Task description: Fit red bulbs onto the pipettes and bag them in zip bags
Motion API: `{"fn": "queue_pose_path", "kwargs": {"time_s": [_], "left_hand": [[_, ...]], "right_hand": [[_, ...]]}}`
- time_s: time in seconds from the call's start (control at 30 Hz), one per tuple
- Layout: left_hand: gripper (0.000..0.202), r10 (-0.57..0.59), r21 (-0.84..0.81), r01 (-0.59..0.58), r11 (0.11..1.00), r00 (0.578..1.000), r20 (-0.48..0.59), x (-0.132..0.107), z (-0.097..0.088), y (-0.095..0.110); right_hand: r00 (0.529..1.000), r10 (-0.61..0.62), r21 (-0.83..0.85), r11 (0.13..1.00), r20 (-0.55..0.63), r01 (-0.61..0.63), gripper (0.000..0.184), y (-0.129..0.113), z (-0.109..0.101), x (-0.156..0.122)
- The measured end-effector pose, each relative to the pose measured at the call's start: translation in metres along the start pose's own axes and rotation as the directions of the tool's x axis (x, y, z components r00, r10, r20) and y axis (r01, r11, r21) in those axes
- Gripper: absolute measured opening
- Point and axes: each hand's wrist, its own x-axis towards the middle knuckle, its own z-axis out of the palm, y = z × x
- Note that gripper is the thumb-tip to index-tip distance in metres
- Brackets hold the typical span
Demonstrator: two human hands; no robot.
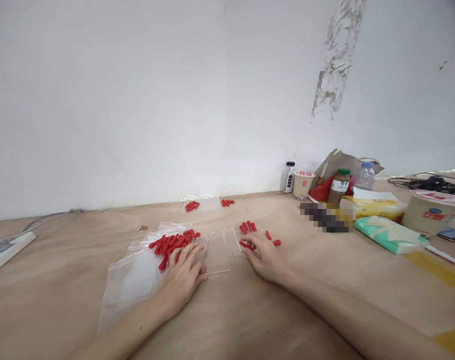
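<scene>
My left hand (pixel 184 277) is closed beside a pile of red rubber dropper bulbs (pixel 171 244). A bit of red shows at its fingertips, and a thin clear tube (pixel 219 272) sticks out from there to the right. Many more clear tubes (pixel 223 245) lie side by side between my hands. Over a small group of red bulbs (pixel 249 227), my right hand (pixel 267 257) has its fingers curled, with one bulb (pixel 245 245) between thumb and forefinger. Under the left pile lie clear zip bags (pixel 132 272).
Near the wall sit two small red clusters (pixel 192 205) on clear plastic. To the right stand a paper cup (pixel 303 185), bottles (pixel 340 186), a green tissue pack (pixel 390 235) and a large tub (pixel 430 215). A power strip (pixel 15 252) lies at left.
</scene>
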Motion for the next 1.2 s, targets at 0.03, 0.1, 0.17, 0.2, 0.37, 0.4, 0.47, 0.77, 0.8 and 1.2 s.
{"fn": "queue_pose_path", "kwargs": {"time_s": [0.03, 0.1, 0.17, 0.2, 0.37, 0.4, 0.47, 0.77, 0.8, 1.2], "left_hand": [[0.013, 0.01, -0.017, -0.01, 1.0, 1.0, 0.007, -0.003, -0.001, 0.0], [0.008, 0.003, -0.058, -0.002, 0.998, 1.0, 0.026, -0.006, -0.003, 0.002], [0.006, -0.022, -0.127, 0.028, 0.992, 0.998, 0.051, -0.005, -0.007, 0.007], [0.007, -0.034, -0.168, 0.045, 0.985, 0.997, 0.069, -0.004, -0.009, 0.01], [0.011, -0.106, -0.279, 0.151, 0.948, 0.979, 0.173, 0.01, -0.01, 0.024], [0.01, -0.123, -0.281, 0.172, 0.944, 0.975, 0.184, 0.012, -0.009, 0.026], [0.01, -0.14, -0.285, 0.191, 0.939, 0.972, 0.189, 0.013, -0.005, 0.028], [0.015, -0.143, -0.356, 0.136, 0.925, 0.99, 0.008, 0.004, 0.002, 0.027], [0.014, -0.139, -0.36, 0.129, 0.924, 0.99, -0.001, 0.003, 0.003, 0.026], [0.016, -0.084, -0.409, 0.044, 0.912, 0.993, -0.081, 0.001, 0.007, 0.025]], "right_hand": [[0.999, -0.021, 0.01, 1.0, 0.024, 0.021, 0.021, -0.005, 0.002, -0.005], [0.996, -0.048, 0.019, 0.999, 0.076, 0.047, 0.022, -0.012, 0.004, -0.012], [0.993, -0.05, 0.008, 0.999, 0.111, 0.05, 0.02, -0.015, 0.005, -0.016], [0.992, -0.045, 0.0, 0.999, 0.119, 0.045, 0.018, -0.015, 0.005, -0.017], [0.989, -0.036, -0.006, 0.999, 0.143, 0.037, 0.013, -0.014, 0.009, -0.016], [0.987, -0.045, -0.005, 0.999, 0.154, 0.046, 0.012, -0.014, 0.01, -0.015], [0.984, -0.059, 0.002, 0.998, 0.17, 0.059, 0.011, -0.015, 0.01, -0.015], [0.986, -0.077, 0.152, 0.987, 0.146, 0.054, 0.007, -0.029, 0.01, -0.013], [0.986, -0.083, 0.152, 0.987, 0.147, 0.061, 0.006, -0.03, 0.011, -0.014], [0.974, -0.134, 0.203, 0.975, 0.185, 0.095, 0.014, -0.032, 0.012, -0.017]]}}
